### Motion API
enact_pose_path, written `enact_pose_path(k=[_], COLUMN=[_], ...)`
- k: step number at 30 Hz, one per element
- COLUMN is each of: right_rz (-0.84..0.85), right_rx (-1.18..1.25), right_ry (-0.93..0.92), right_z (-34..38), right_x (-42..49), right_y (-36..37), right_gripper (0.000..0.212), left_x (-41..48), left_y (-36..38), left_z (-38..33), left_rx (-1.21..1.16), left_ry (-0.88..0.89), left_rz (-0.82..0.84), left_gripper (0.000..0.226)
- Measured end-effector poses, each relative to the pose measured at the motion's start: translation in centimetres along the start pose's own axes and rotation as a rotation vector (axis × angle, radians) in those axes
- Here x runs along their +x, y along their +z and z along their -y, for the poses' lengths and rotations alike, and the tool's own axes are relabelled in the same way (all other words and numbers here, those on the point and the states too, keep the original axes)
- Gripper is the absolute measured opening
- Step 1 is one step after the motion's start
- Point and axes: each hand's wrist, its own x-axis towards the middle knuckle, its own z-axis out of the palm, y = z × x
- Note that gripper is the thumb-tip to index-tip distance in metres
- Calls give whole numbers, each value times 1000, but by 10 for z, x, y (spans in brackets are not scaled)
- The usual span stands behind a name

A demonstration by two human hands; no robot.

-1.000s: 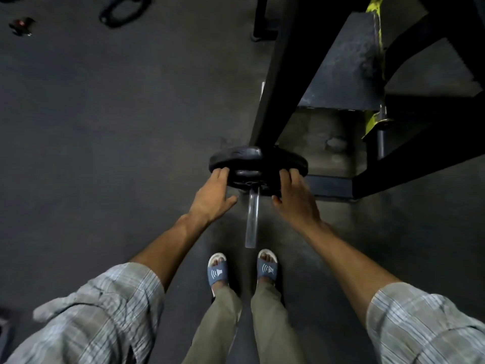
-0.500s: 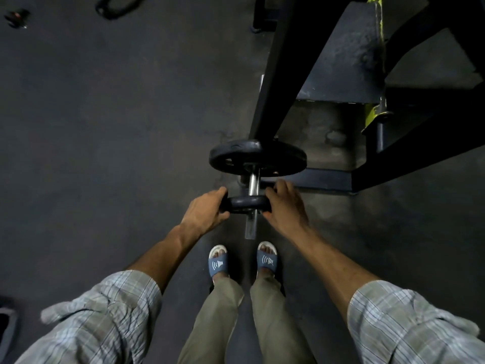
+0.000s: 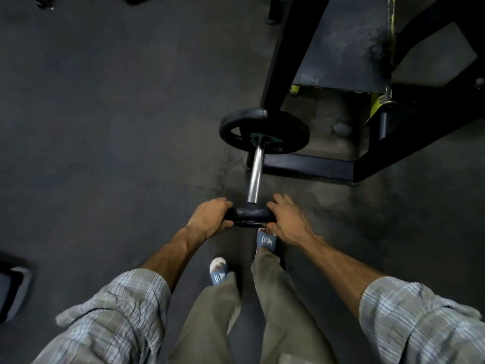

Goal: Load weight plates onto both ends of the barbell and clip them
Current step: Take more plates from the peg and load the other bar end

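A chrome barbell sleeve [image 3: 256, 172] points toward me from a black rack. A large black weight plate [image 3: 263, 134] sits far up the sleeve against the rack. A small black weight plate [image 3: 249, 215] hangs at the near tip of the sleeve. My left hand [image 3: 210, 215] grips its left edge and my right hand [image 3: 286, 216] grips its right edge. The sleeve's tip is hidden behind the small plate, so I cannot tell whether the plate is on or off it.
The black rack frame [image 3: 307, 164] with yellow-green parts stands ahead and to the right. My feet in blue slides [image 3: 266, 241] stand just under the small plate. Dark rubber floor spreads to the left; a dark object [image 3: 11, 287] lies at the left edge.
Both hands have drawn the small plate toward me along the sleeve, away from the large plate, down to the sleeve's near end. My left foot has stepped back.
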Motion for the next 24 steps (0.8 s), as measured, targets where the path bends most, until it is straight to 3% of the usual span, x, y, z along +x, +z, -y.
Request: enact_pose_path(k=[6, 9, 17, 24], right_rz=[-136, -212, -412, -590], right_rx=[87, 157, 471, 530], right_ry=[-23, -29, -18, -79], right_z=[24, 40, 86, 65], right_x=[-102, -164, -343, -461], right_y=[15, 8, -34, -67], right_gripper=[32, 30, 39, 32], left_x=[-105, -159, -301, -373], left_y=[13, 9, 2, -6], left_z=[-33, -55, -129, -223], left_rx=[-222, -286, -310, -351], left_ry=[35, 114, 392, 590], left_rz=[-108, -194, -395, -540], left_gripper=[30, 35, 48, 48])
